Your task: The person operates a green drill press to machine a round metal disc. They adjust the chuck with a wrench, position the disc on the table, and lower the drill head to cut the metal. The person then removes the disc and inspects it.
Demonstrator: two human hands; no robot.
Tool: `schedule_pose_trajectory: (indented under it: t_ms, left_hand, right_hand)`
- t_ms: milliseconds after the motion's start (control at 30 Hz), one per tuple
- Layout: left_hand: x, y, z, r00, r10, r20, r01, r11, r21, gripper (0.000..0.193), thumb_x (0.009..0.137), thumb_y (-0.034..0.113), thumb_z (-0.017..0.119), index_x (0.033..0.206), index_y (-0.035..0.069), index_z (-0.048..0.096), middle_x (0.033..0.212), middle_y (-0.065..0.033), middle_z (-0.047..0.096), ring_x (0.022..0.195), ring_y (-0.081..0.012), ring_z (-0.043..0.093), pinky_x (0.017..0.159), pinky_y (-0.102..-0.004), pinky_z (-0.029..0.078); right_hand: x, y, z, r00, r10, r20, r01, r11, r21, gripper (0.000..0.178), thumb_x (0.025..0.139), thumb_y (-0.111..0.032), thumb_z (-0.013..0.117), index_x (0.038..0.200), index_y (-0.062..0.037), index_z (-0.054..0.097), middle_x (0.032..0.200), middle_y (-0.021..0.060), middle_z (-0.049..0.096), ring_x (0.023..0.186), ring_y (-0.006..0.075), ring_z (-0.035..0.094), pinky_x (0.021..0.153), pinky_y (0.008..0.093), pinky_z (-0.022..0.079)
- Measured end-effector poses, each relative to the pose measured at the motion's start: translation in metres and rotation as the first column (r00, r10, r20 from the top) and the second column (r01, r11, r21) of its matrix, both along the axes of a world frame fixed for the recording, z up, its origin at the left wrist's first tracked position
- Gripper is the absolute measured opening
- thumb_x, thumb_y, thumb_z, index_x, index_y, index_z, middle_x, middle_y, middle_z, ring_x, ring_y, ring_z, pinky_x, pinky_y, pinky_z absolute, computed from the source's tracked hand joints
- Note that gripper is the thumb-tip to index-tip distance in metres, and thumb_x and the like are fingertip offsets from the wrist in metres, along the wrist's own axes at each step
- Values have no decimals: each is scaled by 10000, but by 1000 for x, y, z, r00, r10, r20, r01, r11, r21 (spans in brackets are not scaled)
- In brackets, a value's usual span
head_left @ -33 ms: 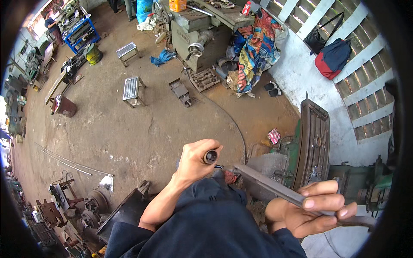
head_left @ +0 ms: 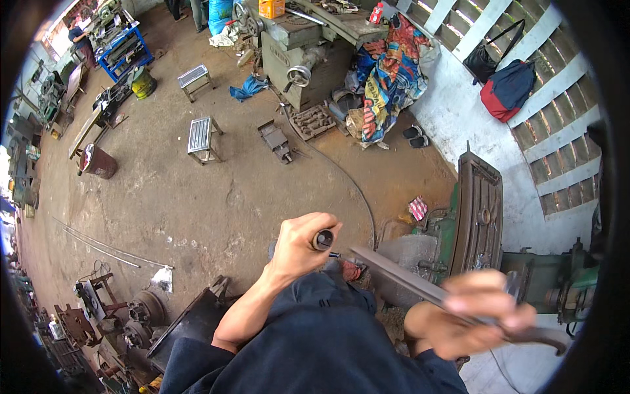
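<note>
My left hand (head_left: 292, 246) is closed around a dark cylindrical handle (head_left: 322, 240), whose round end faces up at me. A short dark rod (head_left: 335, 255) sticks out beside that hand toward the right. In my right hand (head_left: 476, 315), smeared by motion, is a long grey metal bar (head_left: 400, 276). It slants from near my left hand down to the lower right, where its far end curves like a hook. A small gap shows between the bar's near tip and the rod. Dark clothing covers my body below.
To the right stands a green machine (head_left: 453, 230) with a ribbed brown metal plate (head_left: 482, 217). Metal stools (head_left: 203, 138), a loose vise-like part (head_left: 275, 140) and a cable (head_left: 354, 187) are on the floor ahead. Metal parts (head_left: 147, 312) crowd the lower left.
My right hand has moved and is now blurred, its fingers shifted slightly left. The bar's near tip has slid a little up and left. My left hand is almost still.
</note>
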State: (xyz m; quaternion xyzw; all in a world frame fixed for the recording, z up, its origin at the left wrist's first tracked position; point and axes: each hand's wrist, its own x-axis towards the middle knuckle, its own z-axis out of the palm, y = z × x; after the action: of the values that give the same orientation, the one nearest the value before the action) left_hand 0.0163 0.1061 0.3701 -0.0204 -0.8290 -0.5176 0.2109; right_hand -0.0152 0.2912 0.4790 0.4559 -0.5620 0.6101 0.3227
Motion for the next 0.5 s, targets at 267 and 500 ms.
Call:
schedule_pose_trajectory:
  t_ms: [267, 500]
  left_hand:
    - [-3, -1, -1, 999, 30, -21, -30, 999, 32, 83, 779, 4, 674, 816, 25, 604, 709, -137, 598, 656, -315, 627, 580, -366, 485]
    - [-6, -7, 1, 1000, -21, -17, 21, 1000, 22, 98, 763, -1, 676, 828, 25, 608, 712, -138, 600, 645, -312, 619, 575, -365, 485]
  right_hand:
    - [-6, -1, -1, 996, -35, 78, 53, 966, -252, 250, 1020, -282, 383, 1082, -47, 325, 773, 144, 636, 597, 269, 568, 546, 335, 502]
    - [-8, -12, -2, 948, 39, 315, -116, 966, 231, 203, 1006, -223, 464, 1110, -108, 333, 892, 182, 695, 684, 302, 630, 634, 387, 518]
